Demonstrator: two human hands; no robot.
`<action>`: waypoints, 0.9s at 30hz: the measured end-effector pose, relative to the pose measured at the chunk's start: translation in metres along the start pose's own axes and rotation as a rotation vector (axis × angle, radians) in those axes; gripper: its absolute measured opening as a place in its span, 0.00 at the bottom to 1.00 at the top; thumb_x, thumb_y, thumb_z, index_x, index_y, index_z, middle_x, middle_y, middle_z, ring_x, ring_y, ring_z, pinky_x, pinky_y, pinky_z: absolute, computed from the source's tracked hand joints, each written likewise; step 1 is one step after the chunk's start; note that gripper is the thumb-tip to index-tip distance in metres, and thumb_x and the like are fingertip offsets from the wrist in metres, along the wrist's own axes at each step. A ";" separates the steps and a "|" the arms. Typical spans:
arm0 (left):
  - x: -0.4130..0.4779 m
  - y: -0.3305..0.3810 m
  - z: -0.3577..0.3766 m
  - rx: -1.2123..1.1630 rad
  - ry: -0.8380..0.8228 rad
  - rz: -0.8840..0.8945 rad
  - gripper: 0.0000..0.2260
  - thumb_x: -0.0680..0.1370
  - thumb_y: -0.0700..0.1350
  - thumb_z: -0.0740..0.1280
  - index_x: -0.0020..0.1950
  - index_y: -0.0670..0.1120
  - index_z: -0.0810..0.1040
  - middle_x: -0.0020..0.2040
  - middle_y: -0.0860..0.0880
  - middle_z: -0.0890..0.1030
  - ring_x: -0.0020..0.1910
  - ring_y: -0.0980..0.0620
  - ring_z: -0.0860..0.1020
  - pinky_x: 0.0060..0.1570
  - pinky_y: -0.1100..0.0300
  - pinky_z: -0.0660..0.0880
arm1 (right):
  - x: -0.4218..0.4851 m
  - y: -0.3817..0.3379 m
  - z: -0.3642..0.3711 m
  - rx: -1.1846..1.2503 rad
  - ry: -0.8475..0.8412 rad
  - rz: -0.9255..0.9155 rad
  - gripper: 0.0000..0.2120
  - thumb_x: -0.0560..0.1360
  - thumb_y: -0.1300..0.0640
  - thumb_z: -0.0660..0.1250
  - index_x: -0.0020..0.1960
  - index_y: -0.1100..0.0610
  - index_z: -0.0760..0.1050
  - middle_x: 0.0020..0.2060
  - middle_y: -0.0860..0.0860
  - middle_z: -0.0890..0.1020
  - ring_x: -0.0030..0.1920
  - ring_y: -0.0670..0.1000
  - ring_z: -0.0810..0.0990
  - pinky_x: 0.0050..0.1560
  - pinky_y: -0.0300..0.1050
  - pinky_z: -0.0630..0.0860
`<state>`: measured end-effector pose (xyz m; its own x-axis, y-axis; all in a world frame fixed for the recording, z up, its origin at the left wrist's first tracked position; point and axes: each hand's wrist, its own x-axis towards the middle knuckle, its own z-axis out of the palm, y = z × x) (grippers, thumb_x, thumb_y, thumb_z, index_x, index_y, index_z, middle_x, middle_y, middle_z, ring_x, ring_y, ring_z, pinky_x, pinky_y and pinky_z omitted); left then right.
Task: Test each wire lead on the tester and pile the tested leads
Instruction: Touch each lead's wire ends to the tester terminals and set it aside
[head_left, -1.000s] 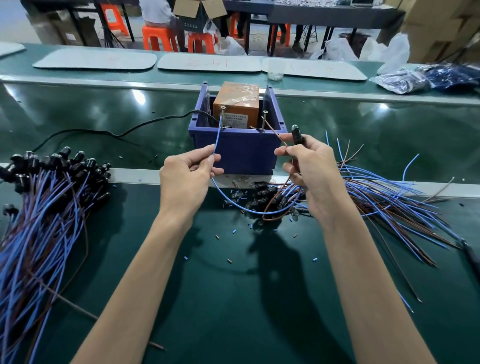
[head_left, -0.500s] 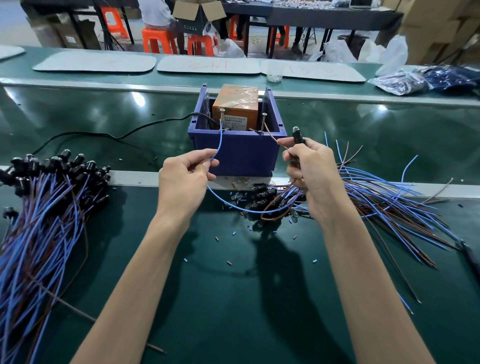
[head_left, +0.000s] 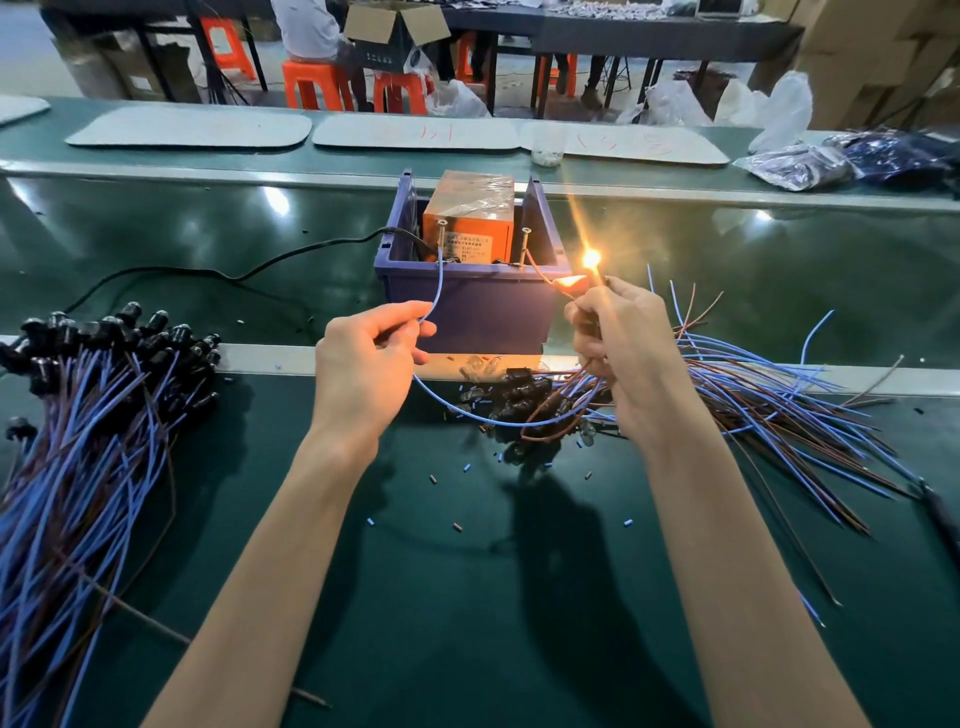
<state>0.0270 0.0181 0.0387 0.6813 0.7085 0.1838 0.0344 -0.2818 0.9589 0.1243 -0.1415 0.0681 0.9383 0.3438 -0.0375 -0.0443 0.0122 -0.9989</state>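
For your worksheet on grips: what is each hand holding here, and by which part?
One wire lead. The left hand pinches its blue wire near the free end; the right hand grips its lit lamp end.

1. Green counter (head_left: 467, 597) runs left to right, glossy, with lights glinting off its far half.
2. Tiny blue and brown offcuts (head_left: 370, 521) are sprinkled across the near counter.
3. Pale mats (head_left: 415, 132) lie flat in a row along the far ledge (head_left: 156, 156).
4. Far right, clear plastic bags (head_left: 800, 163) of dark goods, with white bags (head_left: 784, 111) behind them.
5. Beyond that: orange stools (head_left: 317, 85), a person in white (head_left: 306, 26) seated, an open cardboard box (head_left: 395, 26), a dark table (head_left: 649, 31), and cartons (head_left: 857, 47) stacked far right.
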 end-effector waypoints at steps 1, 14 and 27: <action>0.000 0.000 0.000 0.001 -0.001 0.000 0.12 0.79 0.37 0.63 0.51 0.53 0.81 0.41 0.57 0.82 0.28 0.63 0.76 0.36 0.73 0.74 | -0.001 0.000 0.000 -0.002 0.000 0.000 0.11 0.75 0.67 0.55 0.39 0.57 0.71 0.29 0.49 0.70 0.20 0.41 0.61 0.19 0.32 0.58; 0.000 0.000 0.000 0.005 -0.007 0.014 0.13 0.79 0.37 0.63 0.51 0.54 0.80 0.41 0.56 0.82 0.28 0.63 0.76 0.35 0.74 0.73 | -0.005 -0.005 0.001 -0.026 0.003 0.012 0.11 0.76 0.67 0.55 0.41 0.57 0.73 0.29 0.49 0.72 0.21 0.41 0.64 0.20 0.31 0.60; 0.023 -0.031 -0.044 0.507 -0.202 -0.255 0.06 0.76 0.44 0.66 0.43 0.53 0.81 0.42 0.53 0.84 0.45 0.49 0.83 0.53 0.56 0.77 | -0.023 -0.039 -0.010 -0.055 0.034 -0.228 0.04 0.78 0.59 0.66 0.47 0.55 0.80 0.26 0.44 0.80 0.24 0.39 0.71 0.26 0.29 0.66</action>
<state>0.0091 0.0719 0.0228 0.7296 0.6713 -0.1305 0.5253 -0.4279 0.7355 0.1077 -0.1594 0.1072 0.9330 0.3058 0.1898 0.1883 0.0347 -0.9815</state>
